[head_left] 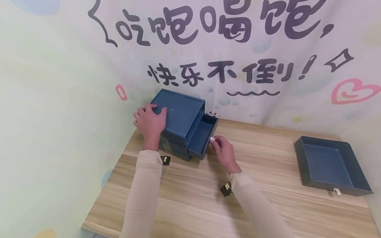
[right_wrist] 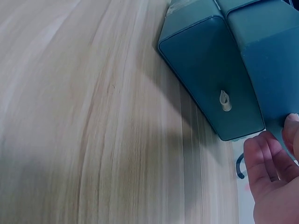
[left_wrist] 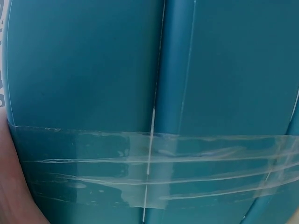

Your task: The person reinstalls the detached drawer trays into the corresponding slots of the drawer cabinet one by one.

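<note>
A dark blue drawer cabinet stands on the table near the back wall. My left hand rests over its top left edge, and in the left wrist view clear tape crosses the cabinet's side. One drawer is partly pulled out below an open top slot. At that drawer's front, my right hand pinches the small white pull tab. Below it, in the right wrist view, a closed drawer front carries a pale loop tab.
A separate blue drawer with a white tab lies on the right side of the wood-grain table. A printed wall cloth hangs right behind the cabinet, and a pale wall borders the table on the left.
</note>
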Motion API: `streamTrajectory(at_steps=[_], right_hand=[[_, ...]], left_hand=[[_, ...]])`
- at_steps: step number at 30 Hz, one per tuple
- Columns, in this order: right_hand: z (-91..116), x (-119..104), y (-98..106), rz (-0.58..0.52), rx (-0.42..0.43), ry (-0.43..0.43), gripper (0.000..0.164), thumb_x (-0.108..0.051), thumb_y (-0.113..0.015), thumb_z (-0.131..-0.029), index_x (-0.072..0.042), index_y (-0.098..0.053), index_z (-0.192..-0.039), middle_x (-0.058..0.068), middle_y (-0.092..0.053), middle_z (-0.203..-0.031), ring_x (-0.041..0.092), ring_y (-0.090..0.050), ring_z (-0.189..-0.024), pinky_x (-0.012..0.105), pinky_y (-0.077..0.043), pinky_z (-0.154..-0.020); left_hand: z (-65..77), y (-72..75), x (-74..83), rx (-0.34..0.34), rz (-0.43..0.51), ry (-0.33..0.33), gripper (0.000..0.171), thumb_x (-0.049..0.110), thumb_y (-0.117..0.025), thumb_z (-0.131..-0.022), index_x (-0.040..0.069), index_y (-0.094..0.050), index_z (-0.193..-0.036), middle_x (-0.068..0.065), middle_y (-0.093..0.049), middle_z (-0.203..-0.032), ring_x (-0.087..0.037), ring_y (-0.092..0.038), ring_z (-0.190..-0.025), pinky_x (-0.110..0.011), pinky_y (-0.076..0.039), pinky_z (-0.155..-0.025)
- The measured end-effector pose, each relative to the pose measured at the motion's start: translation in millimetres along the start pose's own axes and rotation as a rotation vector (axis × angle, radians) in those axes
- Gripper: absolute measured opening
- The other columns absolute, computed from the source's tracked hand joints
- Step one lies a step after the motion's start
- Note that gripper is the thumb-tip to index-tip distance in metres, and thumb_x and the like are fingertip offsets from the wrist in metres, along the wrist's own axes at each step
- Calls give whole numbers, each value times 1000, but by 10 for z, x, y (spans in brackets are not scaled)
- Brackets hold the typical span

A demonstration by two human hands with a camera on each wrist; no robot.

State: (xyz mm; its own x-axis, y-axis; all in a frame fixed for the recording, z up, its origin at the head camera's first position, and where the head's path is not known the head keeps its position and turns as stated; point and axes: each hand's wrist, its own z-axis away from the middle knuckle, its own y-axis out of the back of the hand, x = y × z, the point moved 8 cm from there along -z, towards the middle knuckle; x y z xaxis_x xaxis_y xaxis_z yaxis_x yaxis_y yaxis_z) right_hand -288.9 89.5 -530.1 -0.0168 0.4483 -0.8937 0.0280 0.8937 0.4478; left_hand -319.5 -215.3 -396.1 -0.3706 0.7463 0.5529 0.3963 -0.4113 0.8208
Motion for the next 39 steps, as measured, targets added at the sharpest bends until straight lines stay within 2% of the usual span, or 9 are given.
streamTrajectory(at_steps=[8,27,39], right_hand=[[-11,-15,-32,24,-13,18,21,-21,-59,-104,-6,-65,-117,15,-74,-107,26,-68,-93,38,-59,-83],[-33,-59,-92,73,-43,42,24,-24,-57,-104,-7,-64,-121,14,-72,-101,22,-63,-87,29,-54,-75],[-67,-68,-164,60,-29,83,21,-21,-56,-105,-6,-63,-118,14,-74,-99,23,-66,-87,35,-58,-77]], left_hand=[[7,13,9,-2,8,-1,55,59,-54,-94,20,-55,-133,-19,-50,-137,-38,-39,-130,-58,-36,-104],[12,4,11,-10,15,-2,55,58,-54,-95,19,-55,-133,-19,-49,-139,-39,-38,-131,-58,-36,-105],[16,20,20,-9,13,7,54,57,-54,-95,19,-56,-133,-19,-49,-139,-38,-38,-132,-57,-35,-106]])
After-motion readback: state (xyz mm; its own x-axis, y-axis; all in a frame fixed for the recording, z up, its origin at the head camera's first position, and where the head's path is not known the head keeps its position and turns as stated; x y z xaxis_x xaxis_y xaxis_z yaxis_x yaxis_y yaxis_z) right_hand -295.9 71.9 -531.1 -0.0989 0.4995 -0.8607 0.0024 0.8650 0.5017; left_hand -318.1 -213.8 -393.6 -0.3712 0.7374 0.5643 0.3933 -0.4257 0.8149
